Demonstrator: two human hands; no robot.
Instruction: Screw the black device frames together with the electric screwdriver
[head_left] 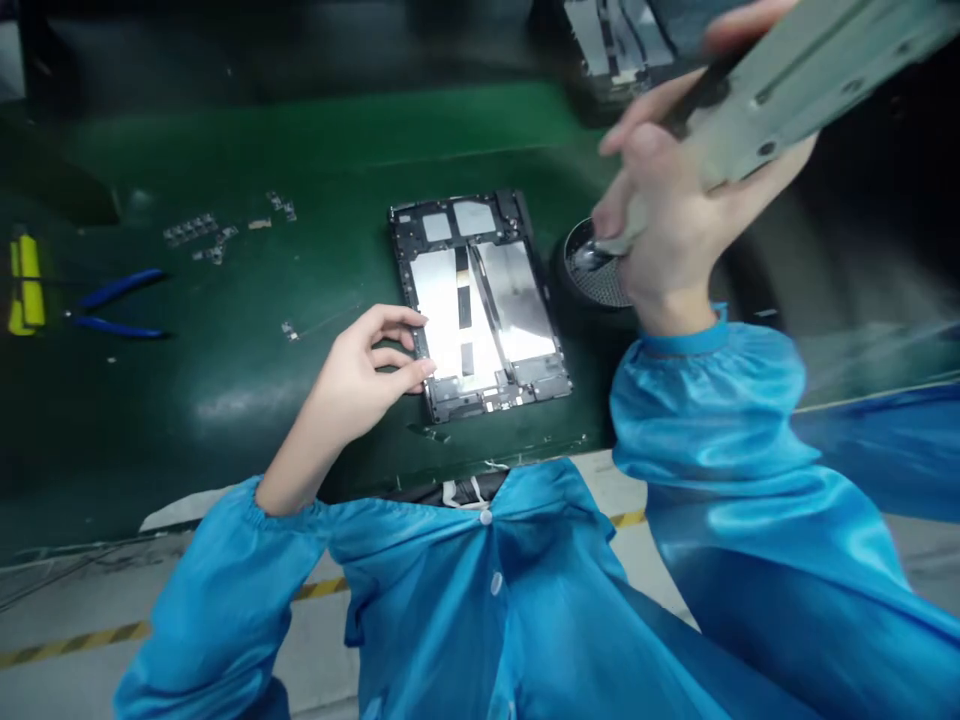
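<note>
Centrally, an opened tablet, innards exposed, is laid flat on a green desk, its left edge held by the fingers of the left hand. Above and to the right, a pale, screw-studded tool, blurred, is gripped by the fingers of the right hand. Blue-handled pliers are seen at far left.

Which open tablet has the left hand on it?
The nearer tablet, with the left hand at its left edge; the other tablet lies farther back, at top right.

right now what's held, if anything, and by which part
Right hand: pale tool, by its lower end. Left hand: touching the tablet at its left edge; grip unclear.
</note>
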